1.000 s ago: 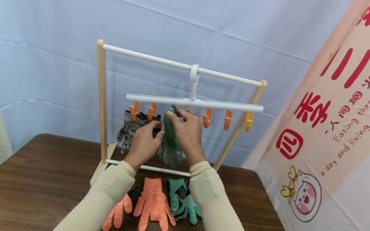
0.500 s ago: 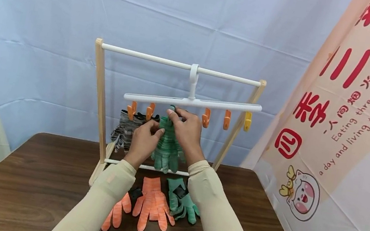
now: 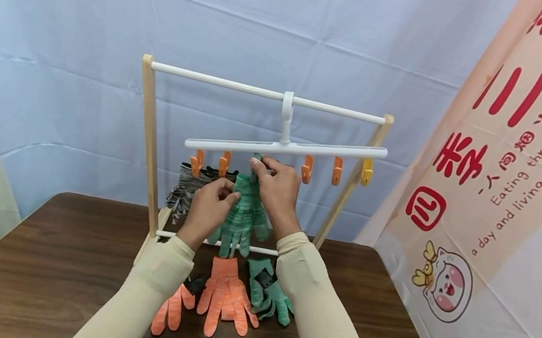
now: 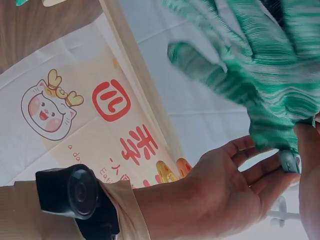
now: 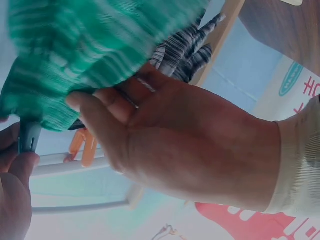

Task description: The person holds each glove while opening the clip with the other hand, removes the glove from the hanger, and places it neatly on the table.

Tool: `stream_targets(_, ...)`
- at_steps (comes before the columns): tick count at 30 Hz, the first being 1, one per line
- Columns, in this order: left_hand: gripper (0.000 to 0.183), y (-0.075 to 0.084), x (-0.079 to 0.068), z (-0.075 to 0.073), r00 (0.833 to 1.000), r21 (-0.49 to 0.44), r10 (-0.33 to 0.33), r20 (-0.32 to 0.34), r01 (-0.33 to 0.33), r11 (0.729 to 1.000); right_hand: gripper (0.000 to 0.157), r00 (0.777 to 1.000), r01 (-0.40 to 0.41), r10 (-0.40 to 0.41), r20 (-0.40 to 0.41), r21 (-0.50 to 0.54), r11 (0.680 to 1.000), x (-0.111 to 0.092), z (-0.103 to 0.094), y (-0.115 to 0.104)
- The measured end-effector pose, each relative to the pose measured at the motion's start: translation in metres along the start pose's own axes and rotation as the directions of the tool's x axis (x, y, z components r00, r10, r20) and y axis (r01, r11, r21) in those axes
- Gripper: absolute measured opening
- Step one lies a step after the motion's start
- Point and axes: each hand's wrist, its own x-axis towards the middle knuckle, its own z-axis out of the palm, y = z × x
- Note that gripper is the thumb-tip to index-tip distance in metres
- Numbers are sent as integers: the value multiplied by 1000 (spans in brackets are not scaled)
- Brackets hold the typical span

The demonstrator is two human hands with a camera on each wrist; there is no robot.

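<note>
A green striped knit glove (image 3: pixel 244 209) hangs fingers down under the white hanger (image 3: pixel 237 145), cuff uppermost. My left hand (image 3: pixel 209 205) pinches the cuff's left side between thumb and fingers. Just right of it, my right hand (image 3: pixel 280 193) pinches a dark green clip (image 5: pixel 29 137) below the hanger bar. In the right wrist view the clip meets the cuff edge; whether its jaws bite the fabric is unclear. To the left, black-and-grey gloves (image 3: pixel 187 188) hang from orange clips (image 3: pixel 197 163).
A wooden stand with a white top rail (image 3: pixel 221 82) carries the tilted hanger. More orange clips (image 3: pixel 337 172) and a yellow clip (image 3: pixel 367 172) hang at right. On the table (image 3: pixel 43 263) lie orange gloves (image 3: pixel 226 298) and a green glove (image 3: pixel 277 297).
The green glove has turned from edge-on to flat and spread, and its fingers hang lower. The hanger tilts a little more, right end up. Both hands keep their hold nearly in place.
</note>
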Motion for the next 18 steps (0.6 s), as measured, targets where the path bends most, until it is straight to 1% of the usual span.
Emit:
stream_targets(8, 12, -11, -11, -11, 1000, 36, 22, 6, -22, 999, 33, 1000, 13, -13, -21, 2, 1000, 0, 0, 1)
stream_targets(14, 14, -25, -15, -18, 1000, 64, 6, 19, -7, 998, 34, 999, 13, -13, -37, -3, 1000, 1, 0, 3)
stream_targets(18, 14, -32, -19, -23, 1000, 66, 1, 29, -3, 998, 34, 999, 15, -15, -38, 7, 1000, 1, 1, 5)
